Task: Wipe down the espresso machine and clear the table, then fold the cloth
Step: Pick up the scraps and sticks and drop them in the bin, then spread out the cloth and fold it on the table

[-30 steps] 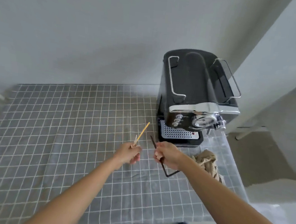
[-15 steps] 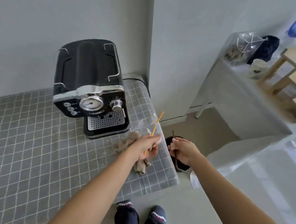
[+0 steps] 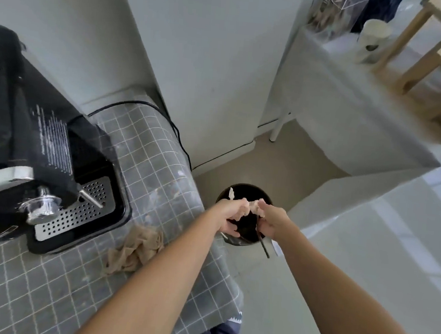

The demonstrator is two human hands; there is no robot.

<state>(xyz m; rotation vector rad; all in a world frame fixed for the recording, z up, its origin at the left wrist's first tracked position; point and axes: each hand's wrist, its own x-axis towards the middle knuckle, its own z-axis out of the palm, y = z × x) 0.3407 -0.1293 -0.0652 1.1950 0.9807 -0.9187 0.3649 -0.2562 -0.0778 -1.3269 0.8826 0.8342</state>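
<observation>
Both of my hands hover together over a black bin [image 3: 249, 190] on the floor beside the table. My left hand [image 3: 232, 216] is closed on a pale thin stick [image 3: 230, 193] whose tip pokes up above the fist. In my right hand [image 3: 272, 221] is a dark stick [image 3: 263, 246], its end pointing down toward me. The black and chrome espresso machine [image 3: 27, 148] stands at the left on the grey checked tablecloth [image 3: 147, 159]. A crumpled beige cloth [image 3: 136, 250] lies on the table in front of the machine's drip tray.
A black power cord [image 3: 181, 147] runs from behind the machine down the wall. A white-covered side table [image 3: 340, 111] at the right carries a cup [image 3: 371, 38], a clear container and a wooden rack [image 3: 426, 60]. My feet are below the table's edge.
I have turned right from the table toward the floor. Both hands, still holding their sticks, have moved off the table's edge and now hang over the black bin.
</observation>
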